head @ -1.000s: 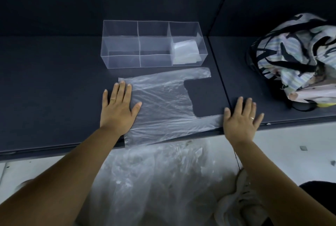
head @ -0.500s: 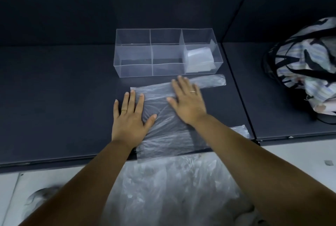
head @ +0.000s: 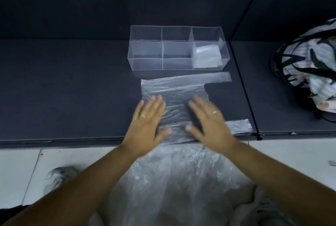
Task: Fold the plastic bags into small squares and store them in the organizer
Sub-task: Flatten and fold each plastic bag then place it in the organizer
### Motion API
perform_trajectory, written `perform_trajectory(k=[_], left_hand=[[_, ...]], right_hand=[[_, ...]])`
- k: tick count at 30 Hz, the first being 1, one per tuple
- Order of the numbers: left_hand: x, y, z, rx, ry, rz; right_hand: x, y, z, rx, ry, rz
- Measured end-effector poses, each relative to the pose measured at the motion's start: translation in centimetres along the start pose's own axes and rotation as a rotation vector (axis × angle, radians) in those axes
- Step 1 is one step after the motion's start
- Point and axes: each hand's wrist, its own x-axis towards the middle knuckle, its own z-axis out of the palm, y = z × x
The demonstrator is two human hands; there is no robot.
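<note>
Plastic bag [head: 174,87], thin, translucent and finely wrinkled, lies flat near the front edge of the dark matte surface [head: 72,89], handles toward its right edge, probably spread for the first fold. Left hand [head: 147,124] and right hand [head: 209,122] rest flat on it with straight, spread fingers, each grip fully open and holding nothing. Behind it, the clear rigid organizer [head: 145,63] holds one folded square [head: 207,55] in its right compartment.
</note>
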Motion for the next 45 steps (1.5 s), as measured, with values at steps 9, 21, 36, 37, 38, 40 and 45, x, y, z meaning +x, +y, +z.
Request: perform_trajectory(k=[9,21,36,37,38,40,45], left_hand=[[-6.4,1.3,-1.8,0.089,0.067,0.157],[-1.5,-2.9,-10.3,-0.737,-0.2,-0.598],[7.0,-7.9,-5.2,-0.746,-0.091,-0.87],[7.1,-8.1,-4.8,-0.718,-0.082,-0.859],[7.2,-8.3,-4.6,-0.695,-0.078,-0.846],[7.5,-8.5,-4.5,-0.675,-0.092,-0.823],[7.3,-8.2,-5.7,-0.267,-0.05,-0.719]], right_hand=[[-3.9,-4.9,1.6,-0.139,0.137,-0.018],[-2.9,2.3,-8.3,0.473,-0.247,0.42],[4.8,10.1,-5.3,0.542,0.083,0.813],[5.1,10.3,-5.1,0.494,0.081,0.82],[5.3,10.5,-4.9,0.449,0.079,0.815],[5.5,10.7,-4.5,0.377,0.079,0.801],[5.9,10.0,-5.1,0.221,0.032,0.794]])
